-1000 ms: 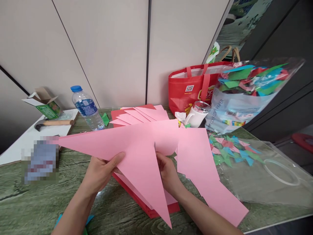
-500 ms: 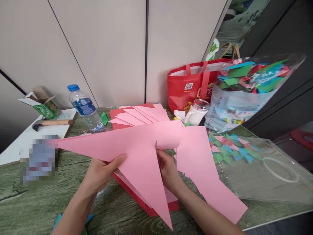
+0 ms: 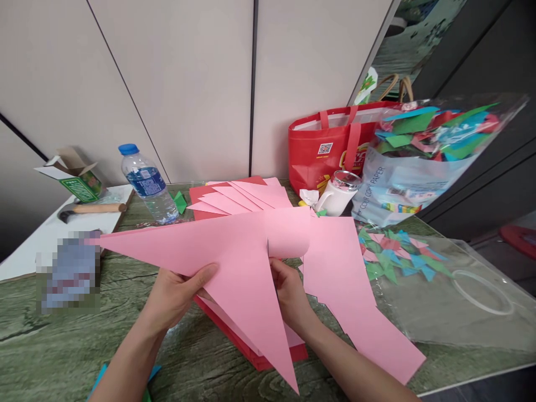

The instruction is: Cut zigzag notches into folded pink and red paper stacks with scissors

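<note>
Your green wood-grained bench [image 3: 42, 357] holds, at nine o'clock, a curved-headed, wooden-handled tool [image 3: 98, 208]. Near centre, your left hand [image 3: 170, 298] grasps a large pointed pink paper sheet [image 3: 234, 251] between thumb and fingers, likely steadying it; your right hand [image 3: 293, 298] tucks behind, its grip I can't tell. A notched pink paper piece [image 3: 360, 301] limits room towards the bench's four-o'clock edge.

Pink paper flap [image 3: 288, 231] prob. curled under a bit tighter now vs. 1 sec ago.
</note>
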The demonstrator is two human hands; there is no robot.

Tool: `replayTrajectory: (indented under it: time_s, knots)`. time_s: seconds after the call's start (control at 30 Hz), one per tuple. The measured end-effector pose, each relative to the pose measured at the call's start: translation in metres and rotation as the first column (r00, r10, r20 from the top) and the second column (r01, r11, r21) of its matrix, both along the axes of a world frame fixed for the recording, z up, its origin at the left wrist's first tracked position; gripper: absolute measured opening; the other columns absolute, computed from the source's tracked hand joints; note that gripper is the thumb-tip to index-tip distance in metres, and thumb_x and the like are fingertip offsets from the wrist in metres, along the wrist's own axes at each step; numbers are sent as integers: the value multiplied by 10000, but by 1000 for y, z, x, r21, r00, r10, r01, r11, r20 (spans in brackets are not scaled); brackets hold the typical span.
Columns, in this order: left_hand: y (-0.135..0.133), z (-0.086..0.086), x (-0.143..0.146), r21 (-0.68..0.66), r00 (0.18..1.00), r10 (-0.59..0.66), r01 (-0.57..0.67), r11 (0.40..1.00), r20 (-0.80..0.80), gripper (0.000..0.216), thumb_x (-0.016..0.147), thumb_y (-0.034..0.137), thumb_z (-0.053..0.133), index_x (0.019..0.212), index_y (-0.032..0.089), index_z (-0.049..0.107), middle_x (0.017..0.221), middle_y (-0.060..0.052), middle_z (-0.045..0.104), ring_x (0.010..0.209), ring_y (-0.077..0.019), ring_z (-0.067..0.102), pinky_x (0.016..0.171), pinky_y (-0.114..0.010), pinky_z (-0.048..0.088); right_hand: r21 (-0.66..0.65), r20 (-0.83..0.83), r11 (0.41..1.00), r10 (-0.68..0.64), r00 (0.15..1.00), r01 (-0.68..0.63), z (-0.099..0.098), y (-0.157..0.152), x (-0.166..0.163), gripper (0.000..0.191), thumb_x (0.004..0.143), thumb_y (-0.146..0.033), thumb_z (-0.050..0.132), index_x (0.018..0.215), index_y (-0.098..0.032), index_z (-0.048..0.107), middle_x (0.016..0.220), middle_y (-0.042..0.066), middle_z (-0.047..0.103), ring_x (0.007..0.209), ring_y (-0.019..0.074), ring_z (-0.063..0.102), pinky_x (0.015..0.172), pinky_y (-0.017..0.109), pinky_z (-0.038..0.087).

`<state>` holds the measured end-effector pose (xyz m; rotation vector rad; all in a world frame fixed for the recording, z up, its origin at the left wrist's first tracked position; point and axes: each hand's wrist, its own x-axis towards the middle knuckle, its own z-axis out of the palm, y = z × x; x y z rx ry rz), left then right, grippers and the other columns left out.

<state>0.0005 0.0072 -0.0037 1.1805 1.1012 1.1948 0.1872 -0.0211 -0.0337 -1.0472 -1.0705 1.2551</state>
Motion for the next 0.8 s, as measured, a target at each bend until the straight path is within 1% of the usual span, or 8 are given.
replayTrajectory:
  time_s: [0.3,0.43,0.57,0.7,0.8]
  knots:
    - [0,3,2,-9,1000,4,-4,1000,3,255,616,233,740,856,190,664,809,-14,710,698,-171,630,635,-260,535,-34,-24,999,-27,999,26,1,0,0,202,537,-29,583,681,-164,622,611,-33,639,510,107,498,463,208,403]
    - [-1,4,2,-11,1000,7,-7,1000,-6,261,610,232,743,855,185,666,811,-23,712,691,-175,636,634,-264,539,-57,-39,998,-30,999,27,0,0,-1,174,534,-43,590,657,-164,604,588,-34,637,507,110,502,457,204,399]
    - [-2,7,4,-34,1000,18,-17,999,10,271,593,238,753,843,176,670,786,-27,714,656,-173,637,610,-264,545,-50,-24,998,-46,999,44,-1,0,-2,152,545,-58,594,652,-165,612,573,-40,630,487,105,492,445,203,393]
    - [-3,10,7,-68,998,11,-6,998,65,277,582,238,761,835,173,668,770,-26,716,633,-173,639,583,-267,550,-20,-13,999,-31,999,31,-1,1,-1,183,561,-66,597,712,-165,628,618,-27,647,512,116,519,477,217,416]
    - [-3,9,6,-93,997,-18,25,995,79,280,589,234,758,848,182,664,772,-22,718,634,-177,643,553,-260,548,18,-4,1000,-17,1000,17,-1,2,2,249,552,-42,601,770,-162,614,698,-2,663,609,143,569,547,229,446]
